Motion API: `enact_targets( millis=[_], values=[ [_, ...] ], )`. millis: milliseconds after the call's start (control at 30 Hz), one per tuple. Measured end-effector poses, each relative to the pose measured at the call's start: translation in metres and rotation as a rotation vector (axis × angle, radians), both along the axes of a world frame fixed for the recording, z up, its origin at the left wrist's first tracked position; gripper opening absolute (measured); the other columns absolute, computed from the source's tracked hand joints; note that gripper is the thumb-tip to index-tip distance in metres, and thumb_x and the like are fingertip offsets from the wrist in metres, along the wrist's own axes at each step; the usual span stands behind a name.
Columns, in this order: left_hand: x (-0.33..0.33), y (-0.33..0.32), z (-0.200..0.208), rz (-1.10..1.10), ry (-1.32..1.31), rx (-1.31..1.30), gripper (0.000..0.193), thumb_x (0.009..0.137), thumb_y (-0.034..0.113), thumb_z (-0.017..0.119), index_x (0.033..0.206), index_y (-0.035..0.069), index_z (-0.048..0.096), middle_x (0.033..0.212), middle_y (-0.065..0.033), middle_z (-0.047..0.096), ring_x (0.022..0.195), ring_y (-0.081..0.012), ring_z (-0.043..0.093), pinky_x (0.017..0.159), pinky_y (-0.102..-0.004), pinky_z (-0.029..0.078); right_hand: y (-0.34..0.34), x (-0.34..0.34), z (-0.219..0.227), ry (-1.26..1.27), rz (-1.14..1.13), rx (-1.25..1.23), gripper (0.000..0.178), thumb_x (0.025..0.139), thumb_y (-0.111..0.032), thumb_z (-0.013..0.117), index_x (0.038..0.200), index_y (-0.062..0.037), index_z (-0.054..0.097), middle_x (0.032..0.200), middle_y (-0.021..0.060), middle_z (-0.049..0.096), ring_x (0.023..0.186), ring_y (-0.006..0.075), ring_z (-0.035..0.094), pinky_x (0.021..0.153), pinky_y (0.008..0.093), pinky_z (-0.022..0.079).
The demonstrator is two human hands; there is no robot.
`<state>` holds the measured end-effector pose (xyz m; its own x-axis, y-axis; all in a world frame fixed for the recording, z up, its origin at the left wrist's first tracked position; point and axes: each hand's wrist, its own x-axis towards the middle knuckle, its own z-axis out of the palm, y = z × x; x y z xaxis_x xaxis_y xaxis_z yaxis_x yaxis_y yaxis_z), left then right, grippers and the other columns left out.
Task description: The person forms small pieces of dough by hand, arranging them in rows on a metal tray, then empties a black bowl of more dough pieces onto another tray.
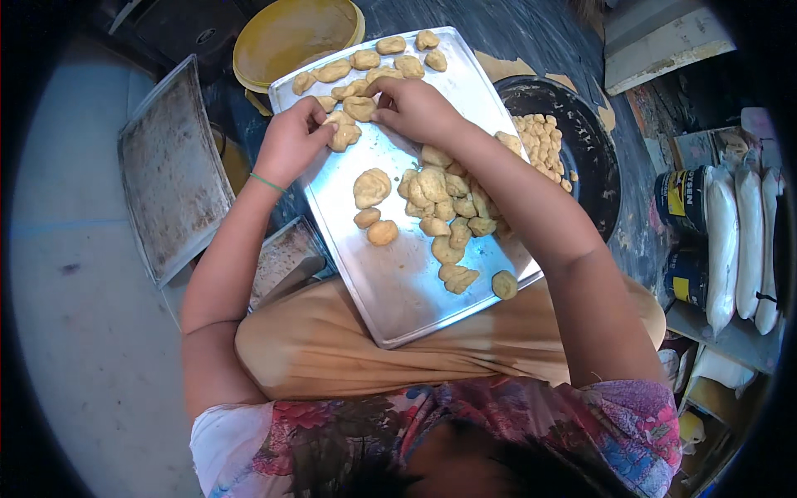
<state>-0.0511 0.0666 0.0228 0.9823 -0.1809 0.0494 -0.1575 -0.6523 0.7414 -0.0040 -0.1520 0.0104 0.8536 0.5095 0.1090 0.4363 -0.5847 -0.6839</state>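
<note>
A shiny metal baking tray (390,307) rests tilted across my lap, carrying pale yellow-brown dough lumps. Near its upper left edge, the thumb and fingers of my left hand (292,143) pinch a dough piece (342,131). My right hand (418,109) curls over the tray from the right, thumb and forefinger at the edge of another dough piece (359,108). Flattened pieces (365,60) line the far end in rough rows. A heap of dough lumps (432,187) sits mid-tray, partly under my right forearm. A larger lump (372,188) and two small ones lie left of it.
Beyond the tray on the right stands a black basin (599,158) with many small dough balls. A yellow round tub (299,41) is at the far left. A stained tray (174,178) leans at left. Dark cans (682,199) and long white packages (724,249) stand on the right.
</note>
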Motion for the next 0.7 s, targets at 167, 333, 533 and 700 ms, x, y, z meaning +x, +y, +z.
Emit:
enact_targets(
  millis=[167, 333, 533, 700],
  values=[
    [-0.004, 0.000, 0.004, 0.044, -0.031, 0.020, 0.018, 0.082, 0.012, 0.065, 0.093, -0.001, 0.057, 0.070, -0.0086, 0.062, 0.061, -0.0127, 0.060, 0.059, -0.0278, 0.049, 0.005, -0.042, 0.023, -0.020, 0.342, 0.086, 0.041, 0.073, -0.034, 0.073, 0.100, -0.0061, 0.060, 0.090, 0.0124, 0.063, 0.087, 0.0307, 0.062, 0.075, 0.0391, 0.049],
    [0.002, 0.002, -0.003, 0.083, 0.392, -0.563, 0.014, 0.086, 0.010, 0.061, 0.095, 0.000, 0.056, 0.079, -0.0067, 0.062, 0.063, -0.0113, 0.062, 0.055, -0.0239, 0.052, 0.015, -0.040, 0.022, 0.000, 0.290, -0.105, 0.045, 0.071, -0.037, 0.074, 0.100, -0.0067, 0.058, 0.093, 0.0114, 0.063, 0.086, 0.0309, 0.062, 0.074, 0.0395, 0.049],
    [0.003, 0.008, -0.005, 0.137, 0.339, -0.387, 0.013, 0.084, 0.008, 0.061, 0.092, 0.001, 0.053, 0.080, -0.0073, 0.060, 0.064, -0.0122, 0.061, 0.057, -0.0248, 0.051, 0.018, -0.025, 0.023, -0.045, 0.178, -0.188, 0.035, 0.071, -0.019, 0.066, 0.103, -0.0077, 0.059, 0.092, 0.0166, 0.064, 0.088, 0.0329, 0.062, 0.076, 0.0423, 0.049],
    [0.002, 0.012, 0.001, 0.033, -0.003, 0.028, 0.019, 0.081, 0.012, 0.068, 0.090, 0.000, 0.057, 0.077, -0.0074, 0.060, 0.062, -0.0134, 0.059, 0.058, -0.0274, 0.049, -0.019, -0.003, 0.035, -0.075, -0.071, -0.076, 0.032, 0.075, -0.021, 0.070, 0.102, -0.0071, 0.059, 0.094, 0.0157, 0.065, 0.086, 0.0331, 0.063, 0.075, 0.0417, 0.049]
  ],
)
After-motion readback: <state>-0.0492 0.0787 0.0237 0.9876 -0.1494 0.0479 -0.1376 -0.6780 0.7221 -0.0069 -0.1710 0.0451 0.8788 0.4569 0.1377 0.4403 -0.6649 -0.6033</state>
